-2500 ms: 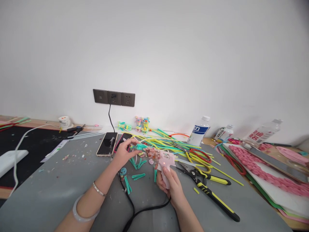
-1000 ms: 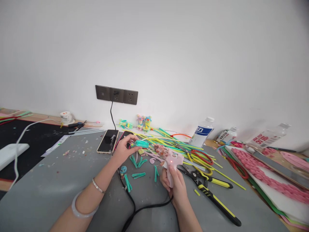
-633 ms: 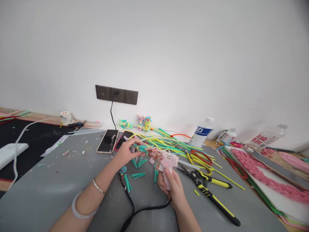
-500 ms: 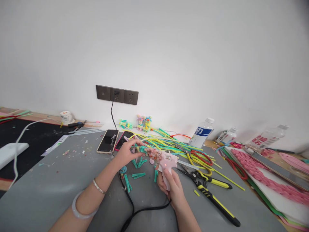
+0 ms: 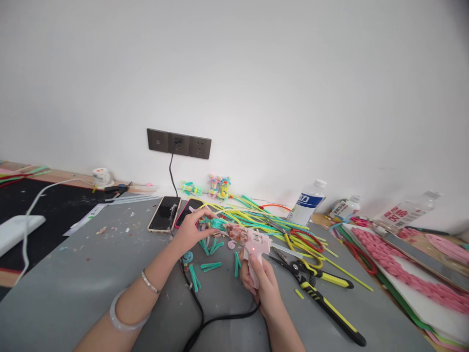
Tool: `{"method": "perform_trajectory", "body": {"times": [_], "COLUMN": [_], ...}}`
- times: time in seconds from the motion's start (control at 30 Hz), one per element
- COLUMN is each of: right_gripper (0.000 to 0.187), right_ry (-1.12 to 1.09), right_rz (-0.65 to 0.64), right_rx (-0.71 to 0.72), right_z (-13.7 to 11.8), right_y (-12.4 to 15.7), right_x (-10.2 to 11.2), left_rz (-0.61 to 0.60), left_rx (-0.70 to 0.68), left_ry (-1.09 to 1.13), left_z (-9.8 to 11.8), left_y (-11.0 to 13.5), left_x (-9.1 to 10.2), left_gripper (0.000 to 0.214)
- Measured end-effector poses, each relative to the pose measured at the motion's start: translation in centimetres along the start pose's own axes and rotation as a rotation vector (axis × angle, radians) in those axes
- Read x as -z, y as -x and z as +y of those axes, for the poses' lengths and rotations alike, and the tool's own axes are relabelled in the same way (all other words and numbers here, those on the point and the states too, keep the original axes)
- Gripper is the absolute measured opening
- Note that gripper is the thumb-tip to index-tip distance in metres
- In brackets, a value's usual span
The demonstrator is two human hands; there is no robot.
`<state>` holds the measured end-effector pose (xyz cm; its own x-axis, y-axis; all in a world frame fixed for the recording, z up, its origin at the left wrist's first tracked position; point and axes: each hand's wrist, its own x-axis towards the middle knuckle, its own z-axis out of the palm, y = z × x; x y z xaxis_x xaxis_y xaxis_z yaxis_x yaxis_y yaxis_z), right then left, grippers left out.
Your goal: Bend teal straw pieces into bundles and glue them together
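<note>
My right hand [image 5: 261, 278] grips a pink hot glue gun [image 5: 256, 243] by its handle, a small red light glowing on its side. A clear glue stick [image 5: 286, 251] pokes out of its back end. The nozzle end is crusted with reddish residue and points left. Between the fingertips of my left hand [image 5: 196, 227] is a small teal pipe cleaner figure [image 5: 217, 223], right at the nozzle; whether they touch I cannot tell. Bent teal pipe cleaner pieces [image 5: 210, 267] lie on the grey mat [image 5: 120, 274] below.
Two phones [image 5: 164, 214] lie behind my left hand. Yellow and green pipe cleaners [image 5: 252, 212], red-handled scissors [image 5: 307, 239] and black-yellow pliers [image 5: 322, 298] spread to the right. A bottle [image 5: 307, 203] stands by the wall, near finished figures [image 5: 220, 187]. The black cord [image 5: 223, 317] loops in front.
The teal figure in my left hand has turned slightly at the nozzle. Both hands stay in nearly the same place, and the whole view has shifted a little.
</note>
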<state>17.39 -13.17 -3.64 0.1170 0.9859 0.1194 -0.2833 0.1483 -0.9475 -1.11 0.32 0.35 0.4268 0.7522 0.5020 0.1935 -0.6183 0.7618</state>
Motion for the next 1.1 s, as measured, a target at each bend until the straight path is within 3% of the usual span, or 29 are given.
{"method": "perform_trajectory", "body": {"times": [0.87, 1.1], "right_gripper": [0.045, 0.043], "right_ry": [0.001, -0.045], "right_rz": [0.120, 0.055], "right_rx": [-0.014, 0.041], "right_z": [-0.47, -0.23], "right_y": [-0.30, 0.11], "right_x": [-0.17, -0.25], "left_rz": [0.086, 0.028], "left_rx": [-0.037, 0.000], "left_ry": [-0.002, -0.039], "left_z": [-0.96, -0.04], "left_y": [-0.15, -0.10], "left_x": [0.23, 0.12], "left_gripper": [0.021, 0.022]}}
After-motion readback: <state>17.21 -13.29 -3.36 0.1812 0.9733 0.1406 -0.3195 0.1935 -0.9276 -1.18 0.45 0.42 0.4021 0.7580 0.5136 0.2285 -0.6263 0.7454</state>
